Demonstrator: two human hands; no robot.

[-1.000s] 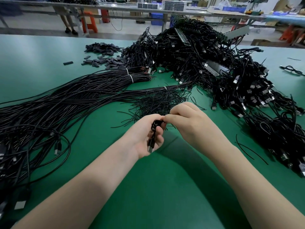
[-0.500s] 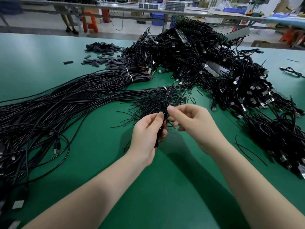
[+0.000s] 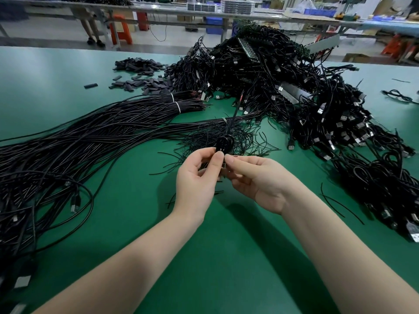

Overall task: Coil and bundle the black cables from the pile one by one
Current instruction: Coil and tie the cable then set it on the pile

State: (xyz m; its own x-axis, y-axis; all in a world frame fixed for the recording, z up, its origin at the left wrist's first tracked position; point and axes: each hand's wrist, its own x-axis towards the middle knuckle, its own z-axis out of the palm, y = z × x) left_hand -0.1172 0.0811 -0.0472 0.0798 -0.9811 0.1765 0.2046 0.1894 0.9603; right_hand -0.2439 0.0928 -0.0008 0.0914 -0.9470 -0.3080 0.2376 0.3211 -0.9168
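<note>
Coiled cable: small tight coil of black cable, raised off the green table, sitting just above the fingertips of both hands; one loose tail runs up and away from the coil toward the far pile.
Left hand: thumb and forefinger narrowed onto the lower edge of the coil, pinching it; the remaining fingers curl loosely beneath.
Right hand: forefinger extended, tip just beside the left thumb; whether it is pressing the coil or only pointing at it, I cannot tell. A thin dark strand seems to lie along that fingertip, too small to identify.
Tie wires: fan of short thin black strands on the table directly behind the coil, beyond the fingertips.
Risk, unwinding: judged likely if the left pinch eases before a tie is on; a tightly wound cable wants to spring open.
Risk, free tail: the unsecured end may slip out of the loops or drag across the strands below.
Risk, wrong pick: reaching into the fan could lift several ties together.
Risk, snagging: the big tangled pile to the right of the right hand has many plugs; a dangling tail could catch there.
Stage: coil formed, binding apparently not yet done.
</note>
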